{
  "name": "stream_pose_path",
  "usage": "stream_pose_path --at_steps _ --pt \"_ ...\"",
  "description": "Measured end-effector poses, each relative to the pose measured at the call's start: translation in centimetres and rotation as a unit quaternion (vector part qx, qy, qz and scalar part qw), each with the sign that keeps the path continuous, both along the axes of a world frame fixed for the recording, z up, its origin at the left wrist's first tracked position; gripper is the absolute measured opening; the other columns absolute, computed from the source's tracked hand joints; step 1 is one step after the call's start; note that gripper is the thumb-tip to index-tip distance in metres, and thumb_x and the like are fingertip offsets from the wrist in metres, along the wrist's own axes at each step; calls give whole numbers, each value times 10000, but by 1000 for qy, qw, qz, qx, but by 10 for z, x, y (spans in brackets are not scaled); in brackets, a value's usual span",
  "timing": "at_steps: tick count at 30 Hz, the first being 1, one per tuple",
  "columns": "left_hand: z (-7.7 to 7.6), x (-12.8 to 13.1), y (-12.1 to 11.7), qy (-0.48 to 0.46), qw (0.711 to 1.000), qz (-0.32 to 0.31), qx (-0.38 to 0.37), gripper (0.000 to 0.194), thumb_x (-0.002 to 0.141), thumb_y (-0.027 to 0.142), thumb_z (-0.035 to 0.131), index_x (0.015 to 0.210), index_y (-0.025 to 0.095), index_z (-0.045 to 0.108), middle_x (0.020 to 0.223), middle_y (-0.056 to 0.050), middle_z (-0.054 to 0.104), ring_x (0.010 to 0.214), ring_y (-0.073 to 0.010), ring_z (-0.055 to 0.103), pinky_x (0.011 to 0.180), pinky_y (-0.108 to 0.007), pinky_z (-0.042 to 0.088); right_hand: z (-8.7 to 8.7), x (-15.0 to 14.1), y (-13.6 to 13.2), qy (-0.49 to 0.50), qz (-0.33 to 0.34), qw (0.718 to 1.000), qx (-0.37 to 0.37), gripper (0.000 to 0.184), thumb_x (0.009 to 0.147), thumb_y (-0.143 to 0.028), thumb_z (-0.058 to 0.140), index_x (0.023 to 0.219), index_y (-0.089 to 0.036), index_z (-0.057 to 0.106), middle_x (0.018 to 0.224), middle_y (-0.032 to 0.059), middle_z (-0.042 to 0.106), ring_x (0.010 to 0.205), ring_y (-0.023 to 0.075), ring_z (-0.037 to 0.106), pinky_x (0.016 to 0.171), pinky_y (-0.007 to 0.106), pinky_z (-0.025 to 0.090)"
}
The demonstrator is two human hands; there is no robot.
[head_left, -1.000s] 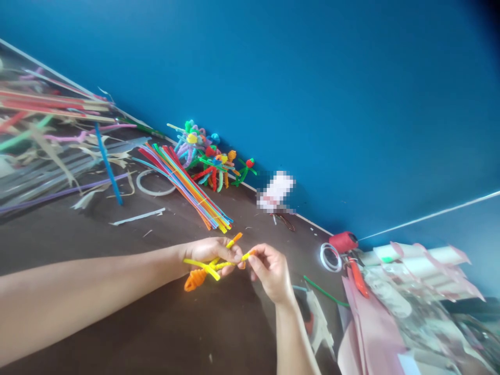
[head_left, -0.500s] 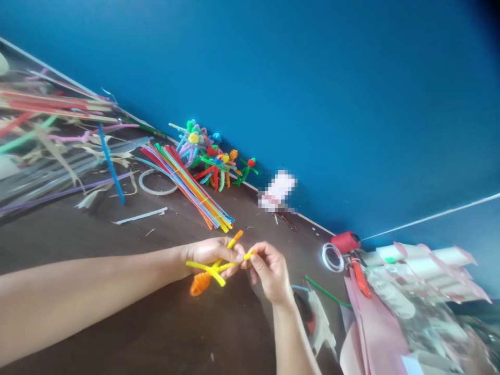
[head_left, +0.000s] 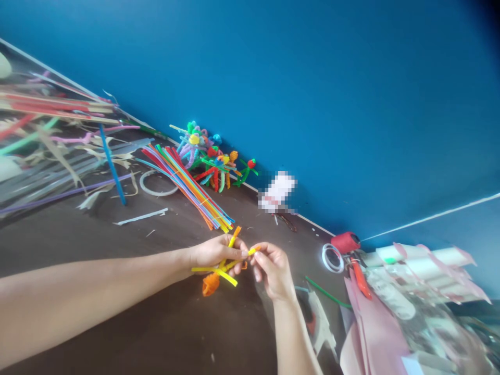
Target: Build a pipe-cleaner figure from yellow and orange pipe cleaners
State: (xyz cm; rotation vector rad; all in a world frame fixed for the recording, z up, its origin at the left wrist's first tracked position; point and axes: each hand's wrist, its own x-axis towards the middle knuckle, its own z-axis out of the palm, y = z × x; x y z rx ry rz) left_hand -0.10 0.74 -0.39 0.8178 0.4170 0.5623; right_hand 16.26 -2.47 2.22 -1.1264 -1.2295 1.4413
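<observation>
Clenched around a fuzzy yellow-and-orange pipe-cleaner figure (head_left: 219, 270), the left hand (head_left: 216, 251) holds it above a dark table (head_left: 117, 250), as the right hand (head_left: 273, 270) pinches one orange-tipped stem between fingertips. Straight, bundled pipe cleaners (head_left: 187, 187) and twisted figures (head_left: 213, 161) lie ahead against a blue wall (head_left: 312, 104); a red spool (head_left: 346, 242) sits to the right.

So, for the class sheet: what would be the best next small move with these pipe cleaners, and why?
Probably wrap the pipe-cleaner end pinched by the right hand around the yellow pipe-cleaner stem held by the left hand. That end appears to stick out loose, while the orange coil below looks already formed.
</observation>
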Motion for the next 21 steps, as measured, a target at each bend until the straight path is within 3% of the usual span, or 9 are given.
stream_pose_path --at_steps 21 --pt "4 -4 1 -1 998 -65 22 160 731 264 586 686 112 564 417 6 552 332 -80 472 371 -166 348 4 -1 0 51 61 995 -54 137 627 -259 673 654 -157 585 512 -24 592 335 30 415 313 130 294"
